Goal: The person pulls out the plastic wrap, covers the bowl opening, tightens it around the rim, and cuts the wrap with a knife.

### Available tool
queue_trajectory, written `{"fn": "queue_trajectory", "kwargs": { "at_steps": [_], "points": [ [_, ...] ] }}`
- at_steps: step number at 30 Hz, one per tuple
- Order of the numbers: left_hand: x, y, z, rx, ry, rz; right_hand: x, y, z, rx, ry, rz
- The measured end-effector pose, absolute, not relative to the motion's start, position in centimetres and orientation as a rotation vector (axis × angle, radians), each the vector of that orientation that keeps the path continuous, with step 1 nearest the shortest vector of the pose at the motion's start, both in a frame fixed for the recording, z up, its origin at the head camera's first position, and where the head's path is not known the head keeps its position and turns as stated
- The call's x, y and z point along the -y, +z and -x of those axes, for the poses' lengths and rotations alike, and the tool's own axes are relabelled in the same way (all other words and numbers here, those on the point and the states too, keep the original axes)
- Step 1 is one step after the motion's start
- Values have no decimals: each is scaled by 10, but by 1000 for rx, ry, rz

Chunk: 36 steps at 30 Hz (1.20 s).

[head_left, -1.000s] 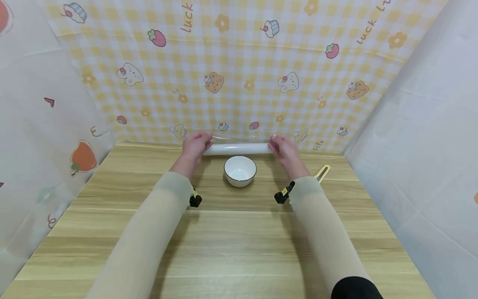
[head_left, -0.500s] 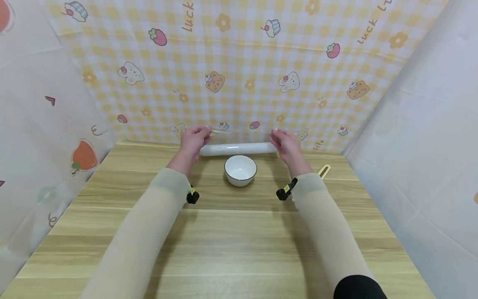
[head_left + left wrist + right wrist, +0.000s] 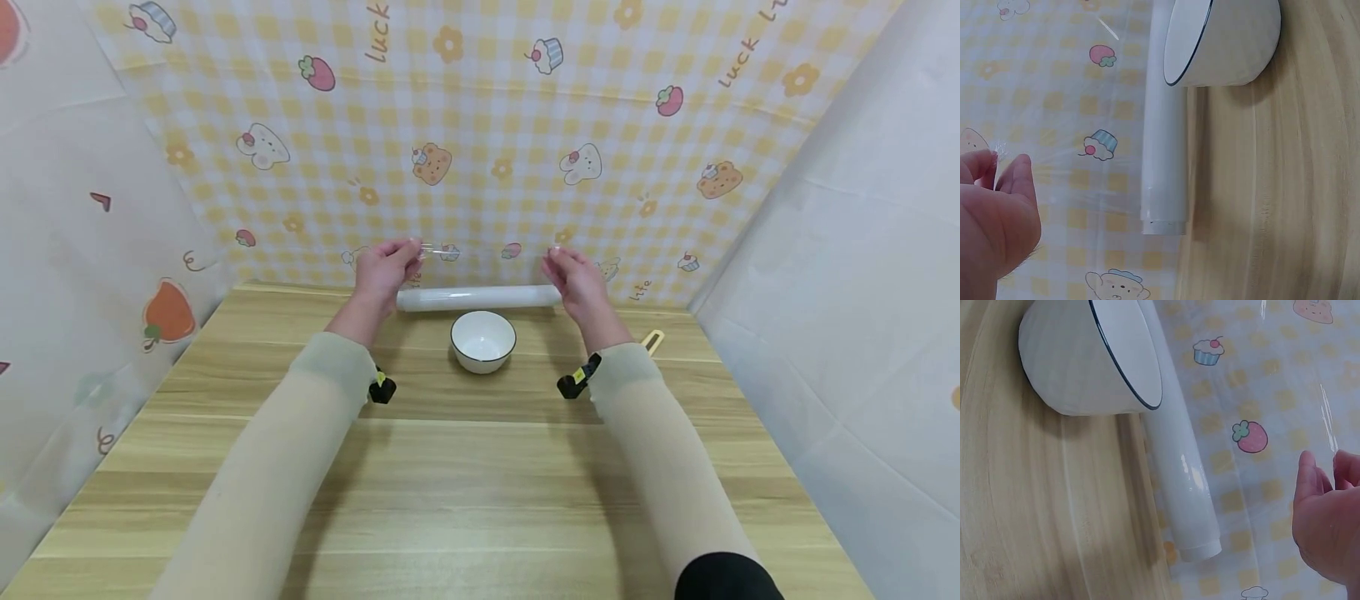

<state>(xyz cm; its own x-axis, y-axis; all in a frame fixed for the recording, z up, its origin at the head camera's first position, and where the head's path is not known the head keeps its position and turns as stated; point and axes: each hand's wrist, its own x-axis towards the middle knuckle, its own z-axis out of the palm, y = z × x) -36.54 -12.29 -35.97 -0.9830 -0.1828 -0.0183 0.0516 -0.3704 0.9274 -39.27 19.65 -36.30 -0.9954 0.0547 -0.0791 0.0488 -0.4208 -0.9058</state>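
A roll of cling film [image 3: 480, 298] lies crosswise at the back of the table, against the patterned cloth. From it a clear sheet of film [image 3: 441, 250] rises, stretched between both hands and seen mainly by its glints. My left hand [image 3: 381, 271] pinches the left corner of the film between thumb and fingers, above the roll's left end. My right hand [image 3: 576, 279] pinches the right corner, above the other end. Just in front of the roll stands a white bowl [image 3: 483, 343] with a dark rim, upright, nothing visible inside it. Neither hand touches the bowl.
A yellow-handled tool [image 3: 652, 342] lies on the wood-grain table [image 3: 465, 500], partly hidden behind the right sleeve. A yellow checked cloth [image 3: 480, 108] hangs close behind the roll. White cloth walls [image 3: 847, 250] stand along both sides.
Both hands have risen off the roll, drawing the film's edge upward, and have spread slightly apart. The roll stays on the table and the bowl has not moved.
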Motion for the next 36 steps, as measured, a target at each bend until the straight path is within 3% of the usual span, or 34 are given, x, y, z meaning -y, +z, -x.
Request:
{"fn": "queue_trajectory", "kwargs": {
  "at_steps": [36],
  "points": [
    [114,-338,360,1544,-2493,-135,-194,-348,385,1416,2588,125]
  ]
}}
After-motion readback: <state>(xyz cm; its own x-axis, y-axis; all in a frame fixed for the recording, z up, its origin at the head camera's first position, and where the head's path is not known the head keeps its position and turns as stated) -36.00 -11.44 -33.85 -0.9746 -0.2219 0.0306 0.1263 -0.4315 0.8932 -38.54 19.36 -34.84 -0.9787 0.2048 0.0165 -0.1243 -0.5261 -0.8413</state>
